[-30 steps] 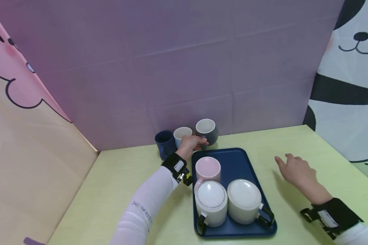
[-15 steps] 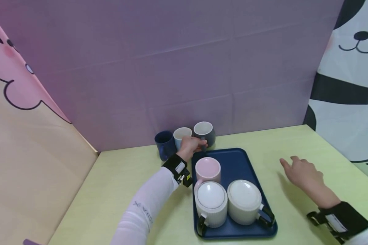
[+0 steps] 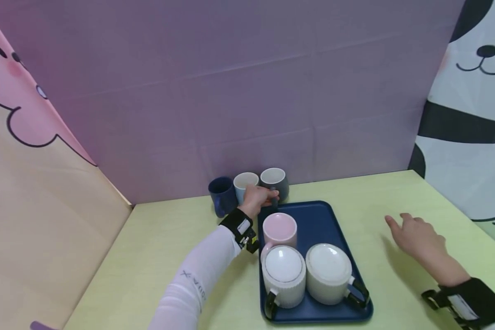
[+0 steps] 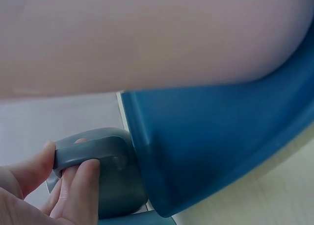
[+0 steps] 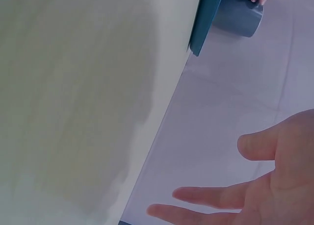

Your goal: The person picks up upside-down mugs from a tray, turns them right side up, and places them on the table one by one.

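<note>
My left hand (image 3: 257, 199) grips the handle of a dark grey mug (image 3: 283, 189) with a white inside, at the back of the table behind the tray. In the left wrist view the thumb and fingers wrap the grey handle (image 4: 93, 152). Left of it, along the wall, are a light blue mug (image 3: 245, 180) with a white inside, partly hidden by the hand, and a navy mug (image 3: 222, 191). My right hand (image 3: 418, 238) hovers over the table to the right of the tray, fingers spread and holding nothing.
A dark blue tray (image 3: 313, 220) lies mid-table, close in front of the grey mug. It carries an upright pink mug (image 3: 279, 228) and two upside-down white mugs, one left (image 3: 284, 275) and one right (image 3: 329, 272). A purple cloth wall (image 3: 247, 101) backs the table.
My left hand stays on the handle while the grey mug comes down and slightly left, close beside the light blue mug. My right hand has drifted right and toward me.
</note>
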Action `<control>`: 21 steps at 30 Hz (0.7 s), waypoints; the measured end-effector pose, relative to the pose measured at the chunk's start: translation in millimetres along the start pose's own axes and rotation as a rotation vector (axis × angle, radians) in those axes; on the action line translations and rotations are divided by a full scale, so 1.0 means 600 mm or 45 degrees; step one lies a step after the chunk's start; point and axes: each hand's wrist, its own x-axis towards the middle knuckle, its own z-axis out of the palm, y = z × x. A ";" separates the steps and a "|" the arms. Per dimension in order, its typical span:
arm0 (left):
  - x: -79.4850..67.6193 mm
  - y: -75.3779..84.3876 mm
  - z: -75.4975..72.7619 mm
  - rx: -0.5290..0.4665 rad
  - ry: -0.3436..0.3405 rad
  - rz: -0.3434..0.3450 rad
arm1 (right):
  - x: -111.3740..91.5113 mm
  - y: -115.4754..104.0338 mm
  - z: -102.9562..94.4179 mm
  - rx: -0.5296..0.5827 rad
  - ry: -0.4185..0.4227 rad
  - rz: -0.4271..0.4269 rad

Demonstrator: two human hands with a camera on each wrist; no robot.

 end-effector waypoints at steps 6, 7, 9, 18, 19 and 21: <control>0.000 -0.004 0.001 0.004 0.029 0.007 | 0.002 0.004 -0.005 0.001 0.003 -0.014; 0.000 -0.005 0.002 0.008 0.034 0.008 | 0.002 0.004 -0.006 0.002 0.002 -0.015; 0.002 -0.007 0.004 0.014 0.052 0.011 | 0.002 0.005 -0.006 0.003 0.002 -0.020; -0.002 -0.010 0.011 0.061 0.113 0.036 | 0.002 0.005 -0.006 0.010 0.004 -0.022; -0.003 -0.010 0.012 0.070 0.117 0.041 | 0.002 0.005 -0.006 0.010 0.007 -0.024; -0.004 -0.010 0.014 0.097 0.127 0.049 | 0.001 0.005 -0.006 0.011 0.011 -0.026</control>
